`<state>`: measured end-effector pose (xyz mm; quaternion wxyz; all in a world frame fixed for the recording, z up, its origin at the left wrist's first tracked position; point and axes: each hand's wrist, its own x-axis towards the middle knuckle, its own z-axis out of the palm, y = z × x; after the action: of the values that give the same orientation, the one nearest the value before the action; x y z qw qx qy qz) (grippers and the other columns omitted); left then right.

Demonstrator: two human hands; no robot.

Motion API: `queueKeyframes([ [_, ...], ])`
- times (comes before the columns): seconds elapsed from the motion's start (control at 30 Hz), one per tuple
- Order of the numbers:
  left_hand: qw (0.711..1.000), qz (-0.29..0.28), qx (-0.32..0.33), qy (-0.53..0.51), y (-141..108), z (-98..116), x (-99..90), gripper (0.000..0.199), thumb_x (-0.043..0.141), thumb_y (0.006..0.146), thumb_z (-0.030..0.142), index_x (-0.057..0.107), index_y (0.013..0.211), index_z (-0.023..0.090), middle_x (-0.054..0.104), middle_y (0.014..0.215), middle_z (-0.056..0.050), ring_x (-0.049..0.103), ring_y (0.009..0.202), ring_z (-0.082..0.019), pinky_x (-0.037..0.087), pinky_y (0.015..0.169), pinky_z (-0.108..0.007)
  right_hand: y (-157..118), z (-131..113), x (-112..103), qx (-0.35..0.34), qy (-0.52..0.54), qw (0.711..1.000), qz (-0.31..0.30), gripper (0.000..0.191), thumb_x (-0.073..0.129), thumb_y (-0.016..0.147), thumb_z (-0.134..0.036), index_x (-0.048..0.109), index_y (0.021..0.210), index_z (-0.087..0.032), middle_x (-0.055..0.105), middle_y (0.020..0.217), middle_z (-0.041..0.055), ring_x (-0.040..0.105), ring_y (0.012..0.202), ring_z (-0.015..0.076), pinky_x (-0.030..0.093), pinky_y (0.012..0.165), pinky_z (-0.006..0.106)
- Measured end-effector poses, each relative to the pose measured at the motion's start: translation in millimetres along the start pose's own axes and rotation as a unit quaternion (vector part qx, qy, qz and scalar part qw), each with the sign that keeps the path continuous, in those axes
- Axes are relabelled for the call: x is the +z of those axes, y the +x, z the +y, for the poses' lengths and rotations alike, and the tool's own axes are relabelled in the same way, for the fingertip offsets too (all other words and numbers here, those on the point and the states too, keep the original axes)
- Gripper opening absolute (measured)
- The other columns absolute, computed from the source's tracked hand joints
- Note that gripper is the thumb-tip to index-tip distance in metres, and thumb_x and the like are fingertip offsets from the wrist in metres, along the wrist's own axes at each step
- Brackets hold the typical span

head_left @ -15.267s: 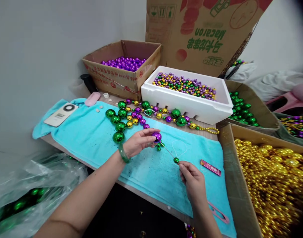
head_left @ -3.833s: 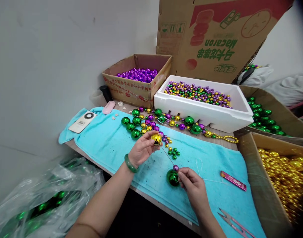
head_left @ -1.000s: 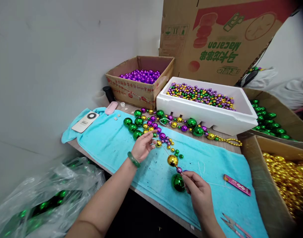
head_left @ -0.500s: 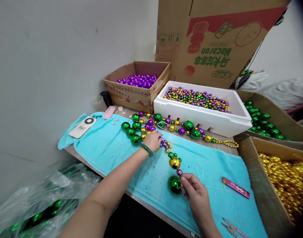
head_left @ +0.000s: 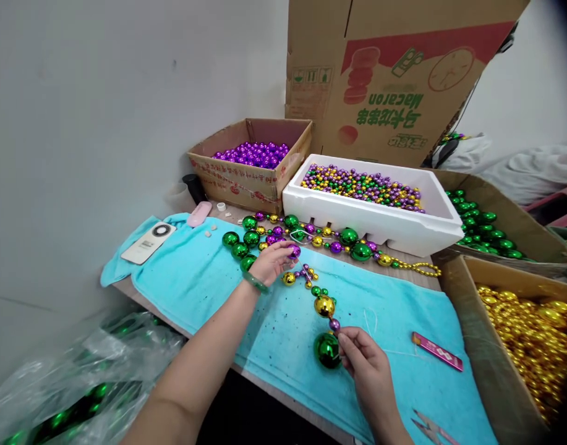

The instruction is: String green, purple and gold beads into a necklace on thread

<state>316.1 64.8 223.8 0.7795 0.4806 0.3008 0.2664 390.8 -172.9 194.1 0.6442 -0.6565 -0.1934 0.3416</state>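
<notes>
My left hand, wearing a green bangle, pinches a shiny purple bead at its fingertips. Below it, a gold bead lies on the blue towel. My right hand is closed on the near end of a bead string, by a small purple bead. A large gold bead and small green beads sit farther up that string. Beside the right fingers is a big green bead. Loose large green beads lie left of my left hand.
Behind the towel lies a finished-looking bead strand, before a white foam box of small beads. Cardboard boxes hold purple beads, green beads and gold beads. Snips, a pink packet and a phone rest on the towel.
My left hand has drawn slightly back and left from the bead pile, and a purple bead now shows in its fingers. The right hand keeps its grip. The view has shifted slightly.
</notes>
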Motion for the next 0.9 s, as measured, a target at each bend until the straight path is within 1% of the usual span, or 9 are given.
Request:
queueKeyframes([
  [0.03,0.998,-0.009,-0.013,-0.064,-6.6,3.3,-3.0,0.027,0.064,0.074,0.017,0.059,0.1,0.014,0.065,0.089,-0.007,0.063,0.071,-0.014,0.048,0.064,-0.025,0.0,-0.2,0.5,-0.001,-0.003,1.0,-0.001,0.037,0.071,0.063,-0.052,0.064,0.069,-0.016,0.049,0.053,-0.0006,0.043,0.048,0.0112,0.036,0.045,0.022],
  [0.07,0.995,-0.012,-0.017,-0.098,-12.9,5.7,-5.8,0.028,0.065,0.072,0.015,0.06,0.099,0.014,0.065,0.087,-0.006,0.063,0.071,-0.014,0.048,0.063,-0.024,0.2,-0.5,1.2,-0.002,-0.005,1.0,-0.002,0.037,0.071,0.063,-0.052,0.064,0.069,-0.016,0.049,0.053,-0.0007,0.043,0.048,0.0113,0.036,0.045,0.022],
  [0.2,0.991,-0.012,-0.011,-0.132,-31.6,9.7,-15.2,0.03,0.064,0.071,0.013,0.06,0.101,0.014,0.066,0.084,-0.005,0.063,0.072,-0.014,0.048,0.064,-0.024,1.0,-2.5,5.0,-0.006,-0.019,1.0,-0.004,0.037,0.071,0.063,-0.051,0.064,0.069,-0.016,0.049,0.053,-0.0008,0.042,0.048,0.0111,0.036,0.044,0.022],
  [0.33,0.992,-0.007,0.004,-0.126,-39.0,10.5,-20.4,0.03,0.065,0.071,0.013,0.061,0.1,0.013,0.065,0.083,-0.005,0.063,0.072,-0.014,0.047,0.065,-0.024,0.7,-5.2,9.3,-0.008,-0.031,0.999,-0.014,0.037,0.071,0.063,-0.051,0.064,0.068,-0.015,0.048,0.052,-0.0008,0.042,0.047,0.0109,0.034,0.043,0.022],
  [0.53,0.994,0.0,0.023,-0.11,-44.0,13.6,-22.2,0.034,0.069,0.067,0.014,0.063,0.1,0.014,0.066,0.086,-0.005,0.062,0.072,-0.013,0.047,0.066,-0.024,-0.4,-6.9,11.9,-0.007,-0.043,0.999,-0.021,0.036,0.071,0.063,-0.051,0.064,0.068,-0.015,0.047,0.051,-0.0013,0.04,0.047,0.0104,0.033,0.043,0.022],
  [0.7,0.993,0.0,0.084,-0.078,-48.9,15.0,-23.4,0.036,0.072,0.063,0.011,0.066,0.098,0.017,0.064,0.09,-0.002,0.058,0.078,-0.011,0.046,0.071,-0.023,-1.0,-9.2,11.5,-0.007,-0.056,0.998,-0.027,0.036,0.069,0.065,-0.051,0.064,0.066,-0.015,0.044,0.05,-0.0022,0.038,0.046,0.0098,0.031,0.043,0.022],
  [0.8,0.992,-0.011,0.113,-0.052,-54.1,14.0,-21.1,0.039,0.074,0.06,0.007,0.068,0.097,0.018,0.065,0.094,-0.003,0.058,0.083,-0.011,0.045,0.077,-0.022,-1.6,-9.3,12.0,-0.008,-0.058,0.998,-0.027,0.038,0.07,0.064,-0.052,0.064,0.066,-0.015,0.046,0.05,-0.0016,0.039,0.046,0.0103,0.032,0.043,0.022],
  [0.9,0.992,-0.039,0.104,-0.059,-62.0,13.5,-15.2,0.036,0.074,0.063,0.012,0.069,0.098,0.018,0.066,0.099,-0.005,0.059,0.087,-0.013,0.045,0.079,-0.025,-2.0,-6.0,13.4,-0.015,-0.056,0.998,-0.026,0.037,0.07,0.064,-0.052,0.065,0.068,-0.015,0.048,0.051,-0.0008,0.041,0.048,0.0109,0.034,0.044,0.022],
])
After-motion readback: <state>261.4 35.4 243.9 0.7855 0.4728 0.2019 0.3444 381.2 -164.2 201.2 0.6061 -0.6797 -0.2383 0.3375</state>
